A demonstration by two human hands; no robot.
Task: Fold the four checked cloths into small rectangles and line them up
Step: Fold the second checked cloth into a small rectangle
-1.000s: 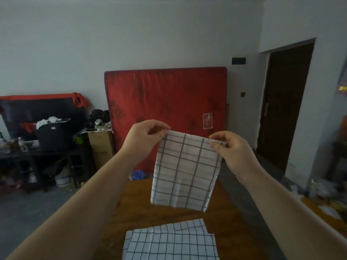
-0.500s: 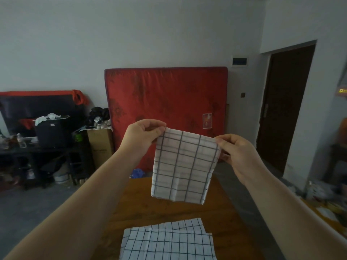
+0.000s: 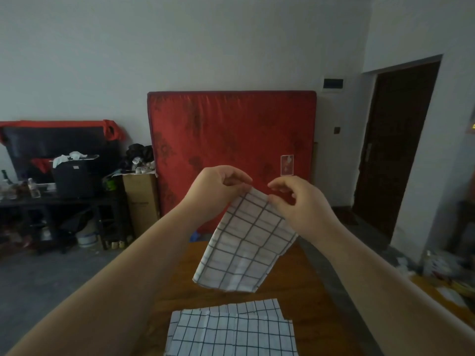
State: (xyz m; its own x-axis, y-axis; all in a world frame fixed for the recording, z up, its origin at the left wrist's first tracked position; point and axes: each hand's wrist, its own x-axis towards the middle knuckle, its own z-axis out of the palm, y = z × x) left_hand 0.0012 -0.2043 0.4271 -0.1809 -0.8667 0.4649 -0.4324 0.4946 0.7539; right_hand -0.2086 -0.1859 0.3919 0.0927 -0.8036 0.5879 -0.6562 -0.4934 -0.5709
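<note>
The hands had drawn together: left hand and right hand pinched the held cloth by its top edge, hanging tilted above the table's far end, other cloths lying at the near edge.

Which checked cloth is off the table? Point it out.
The checked cloth pinched at its top edge by the left hand and right hand; the other cloths lie flat on the table.
</note>
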